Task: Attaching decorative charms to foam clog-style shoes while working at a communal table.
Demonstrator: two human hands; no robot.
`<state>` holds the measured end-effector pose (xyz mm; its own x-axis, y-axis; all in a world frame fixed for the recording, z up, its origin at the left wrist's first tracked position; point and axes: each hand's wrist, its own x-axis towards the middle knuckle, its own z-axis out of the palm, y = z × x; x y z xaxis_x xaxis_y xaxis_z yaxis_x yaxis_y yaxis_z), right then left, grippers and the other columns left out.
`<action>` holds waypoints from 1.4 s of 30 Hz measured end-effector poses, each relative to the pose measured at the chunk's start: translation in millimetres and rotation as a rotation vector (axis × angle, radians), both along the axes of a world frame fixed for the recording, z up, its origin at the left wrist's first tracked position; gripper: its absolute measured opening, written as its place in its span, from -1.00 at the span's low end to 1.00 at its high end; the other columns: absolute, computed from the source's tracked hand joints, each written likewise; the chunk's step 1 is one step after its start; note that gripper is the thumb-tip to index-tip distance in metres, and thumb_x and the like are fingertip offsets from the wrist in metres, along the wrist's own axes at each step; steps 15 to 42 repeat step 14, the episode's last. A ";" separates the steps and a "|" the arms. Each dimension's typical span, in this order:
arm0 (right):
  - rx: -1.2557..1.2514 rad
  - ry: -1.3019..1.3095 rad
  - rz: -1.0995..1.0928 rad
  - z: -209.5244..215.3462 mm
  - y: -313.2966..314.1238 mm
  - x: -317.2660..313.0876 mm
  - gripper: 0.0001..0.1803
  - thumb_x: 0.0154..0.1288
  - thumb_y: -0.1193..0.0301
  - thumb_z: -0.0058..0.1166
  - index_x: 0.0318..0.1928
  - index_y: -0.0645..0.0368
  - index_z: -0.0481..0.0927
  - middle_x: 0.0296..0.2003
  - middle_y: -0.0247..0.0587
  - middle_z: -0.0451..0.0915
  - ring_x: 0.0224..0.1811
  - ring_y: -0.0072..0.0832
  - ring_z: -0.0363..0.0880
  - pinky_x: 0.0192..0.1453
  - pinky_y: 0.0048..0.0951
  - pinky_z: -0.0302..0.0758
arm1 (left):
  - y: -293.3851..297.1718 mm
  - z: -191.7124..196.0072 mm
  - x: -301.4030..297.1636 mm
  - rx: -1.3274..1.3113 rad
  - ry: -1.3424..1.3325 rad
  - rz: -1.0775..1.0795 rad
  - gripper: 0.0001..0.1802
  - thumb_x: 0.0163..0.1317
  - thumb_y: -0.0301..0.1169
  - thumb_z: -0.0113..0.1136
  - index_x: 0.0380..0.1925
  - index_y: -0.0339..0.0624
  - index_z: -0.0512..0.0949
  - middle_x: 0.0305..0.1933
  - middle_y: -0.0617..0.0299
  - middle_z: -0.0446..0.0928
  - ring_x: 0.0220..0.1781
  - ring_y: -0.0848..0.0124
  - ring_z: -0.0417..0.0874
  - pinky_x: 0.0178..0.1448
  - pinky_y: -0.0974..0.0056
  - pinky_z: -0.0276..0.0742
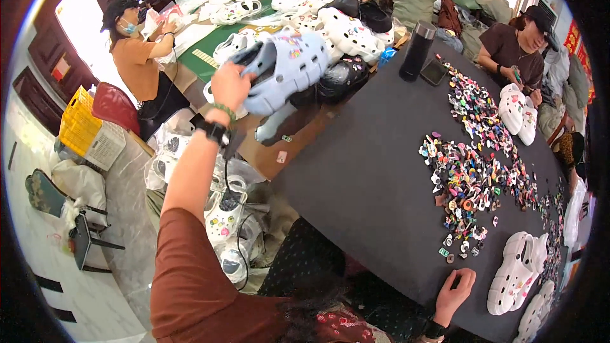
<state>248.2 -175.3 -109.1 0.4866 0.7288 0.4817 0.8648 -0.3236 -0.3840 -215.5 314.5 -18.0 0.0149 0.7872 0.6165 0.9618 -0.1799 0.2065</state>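
Observation:
My left hand (230,91) is stretched far forward, closed on the heel end of light blue clogs (289,67) with colourful charms on top. The clogs are held up over the brown table beside the dark one. My right hand (455,292) rests at the near edge of the dark table, its fingers loosely curled, with nothing visible in them. Right of it stand white clogs (510,273) with charms. Ahead of it lies a large spread of small colourful shoe charms (467,184).
A black bottle (417,51) and a phone (434,72) stand on the dark table (362,171). White clogs (352,35) pile up on the far table. Bagged clogs (229,222) lie below my left arm. Co-workers sit at the right and far side; another person (136,57) stands at left.

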 end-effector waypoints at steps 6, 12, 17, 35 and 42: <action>0.011 0.019 0.003 5.5 0.8 -6.9 -0.87 0.25 0.64 0.03 -0.33 0.32 0.33 -0.35 0.00 0.31 -0.28 -0.03 0.35 -0.16 -0.13 0.33 | 121.0 26.5 -21.1 0.132 -0.123 0.212 -0.54 0.11 -0.04 0.30 -0.13 -0.12 0.71 -0.08 -0.08 0.64 0.03 -0.01 0.63 0.10 0.01 0.55; -0.017 0.034 0.000 5.0 -1.4 -3.7 -0.88 0.21 0.67 0.05 -0.30 0.29 0.38 -0.29 0.01 0.38 -0.20 -0.05 0.43 -0.10 -0.12 0.38 | 143.3 -42.3 6.8 0.040 -0.177 0.120 -0.33 0.11 0.04 0.27 0.04 -0.31 0.60 0.04 -0.24 0.59 0.25 -0.09 0.46 0.39 0.05 0.31; -0.073 0.112 -0.061 7.9 -1.6 -5.4 -0.88 0.23 0.64 0.06 -0.30 0.28 0.38 -0.26 -0.01 0.37 -0.20 -0.07 0.43 -0.08 -0.10 0.38 | 137.0 -56.5 7.8 0.004 -0.155 0.020 -0.35 0.09 0.03 0.29 0.03 -0.26 0.62 0.10 -0.22 0.57 0.30 -0.10 0.42 0.43 0.02 0.26; -0.073 0.112 -0.061 7.9 -1.6 -5.4 -0.88 0.23 0.64 0.06 -0.30 0.28 0.38 -0.26 -0.01 0.37 -0.20 -0.07 0.43 -0.08 -0.10 0.38 | 137.0 -56.5 7.8 0.004 -0.155 0.020 -0.35 0.09 0.03 0.29 0.03 -0.26 0.62 0.10 -0.22 0.57 0.30 -0.10 0.42 0.43 0.02 0.26; -0.073 0.112 -0.061 7.9 -1.6 -5.4 -0.88 0.23 0.64 0.06 -0.30 0.28 0.38 -0.26 -0.01 0.37 -0.20 -0.07 0.43 -0.08 -0.10 0.38 | 137.0 -56.5 7.8 0.004 -0.155 0.020 -0.35 0.09 0.03 0.29 0.03 -0.26 0.62 0.10 -0.22 0.57 0.30 -0.10 0.42 0.43 0.02 0.26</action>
